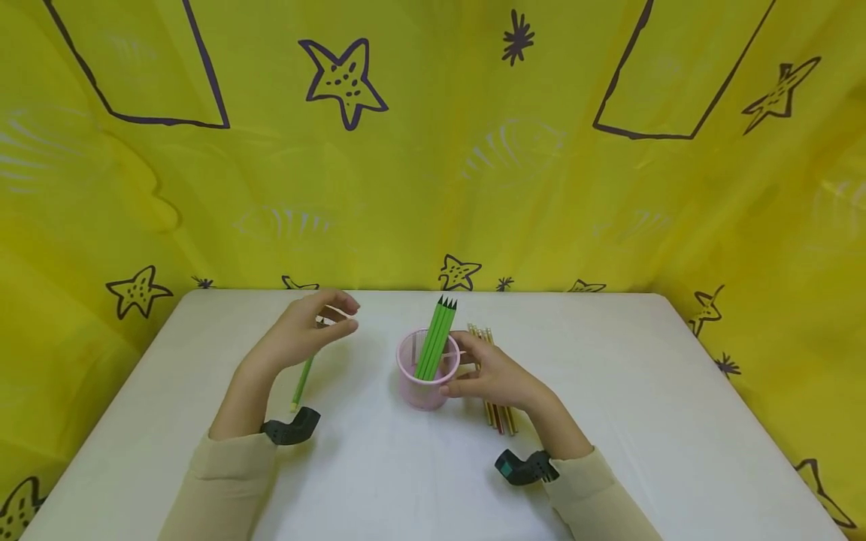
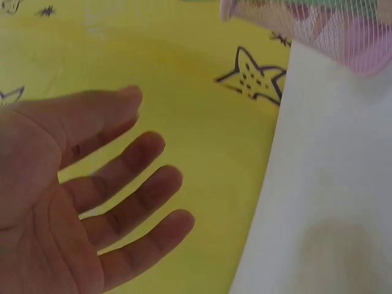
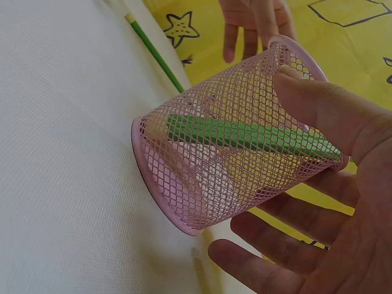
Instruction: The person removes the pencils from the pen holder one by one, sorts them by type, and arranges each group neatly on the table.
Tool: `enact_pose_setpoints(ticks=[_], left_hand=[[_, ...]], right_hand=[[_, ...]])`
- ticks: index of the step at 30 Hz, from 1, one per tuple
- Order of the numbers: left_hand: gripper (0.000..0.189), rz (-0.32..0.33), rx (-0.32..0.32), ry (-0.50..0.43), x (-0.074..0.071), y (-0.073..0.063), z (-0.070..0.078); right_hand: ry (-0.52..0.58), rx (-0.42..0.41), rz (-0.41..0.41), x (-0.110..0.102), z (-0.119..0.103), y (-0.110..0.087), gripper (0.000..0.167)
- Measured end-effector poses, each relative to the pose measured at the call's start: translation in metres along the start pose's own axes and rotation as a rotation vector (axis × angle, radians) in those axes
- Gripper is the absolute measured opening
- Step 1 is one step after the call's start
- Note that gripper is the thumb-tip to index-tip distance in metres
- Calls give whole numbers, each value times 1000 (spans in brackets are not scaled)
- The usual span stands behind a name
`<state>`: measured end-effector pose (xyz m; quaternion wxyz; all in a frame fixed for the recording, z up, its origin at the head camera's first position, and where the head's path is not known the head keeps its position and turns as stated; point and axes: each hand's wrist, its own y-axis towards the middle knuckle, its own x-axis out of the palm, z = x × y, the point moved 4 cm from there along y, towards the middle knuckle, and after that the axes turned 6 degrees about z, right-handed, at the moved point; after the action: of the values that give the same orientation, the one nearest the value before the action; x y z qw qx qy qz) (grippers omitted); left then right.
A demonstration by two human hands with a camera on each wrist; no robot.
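My right hand (image 1: 497,376) holds a pink mesh pencil cup (image 1: 422,396) near its rim. In the right wrist view the thumb (image 3: 306,101) lies at the rim, with the other fingers around the opposite side of the mesh. Several green pencils (image 1: 435,342) lean inside the cup, dark points up. My left hand (image 1: 298,330) hangs to the left of the cup, fingers loosely bent and apart, with nothing in them, as the left wrist view also shows. Below it a single green pencil (image 1: 302,383) lies on the table, partly hidden by that hand.
A row of gold-coloured pencils (image 1: 501,417), one with red on it, lies on the white table (image 1: 379,481) just right of the cup, partly under the right hand. A yellow curtain (image 1: 419,173) with starfish drawings hangs behind the table and along its sides.
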<state>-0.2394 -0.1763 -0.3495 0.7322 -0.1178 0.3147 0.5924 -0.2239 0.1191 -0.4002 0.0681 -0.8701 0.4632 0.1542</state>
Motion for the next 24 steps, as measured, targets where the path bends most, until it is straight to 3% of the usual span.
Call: enact_pose_setpoints(ticks=[4, 10, 16, 24], left_hand=[[25, -44, 123, -28, 15, -1, 20], [28, -41, 247, -47, 38, 1, 37], [30, -85, 274, -40, 61, 3, 40], [38, -127, 285, -48, 79, 3, 35]], right_hand=[[8, -8, -2, 0, -1, 0, 75], [12, -10, -3, 1, -1, 0, 76], [2, -16, -1, 0, -2, 1, 75], [2, -19, -7, 1, -1, 0, 73]])
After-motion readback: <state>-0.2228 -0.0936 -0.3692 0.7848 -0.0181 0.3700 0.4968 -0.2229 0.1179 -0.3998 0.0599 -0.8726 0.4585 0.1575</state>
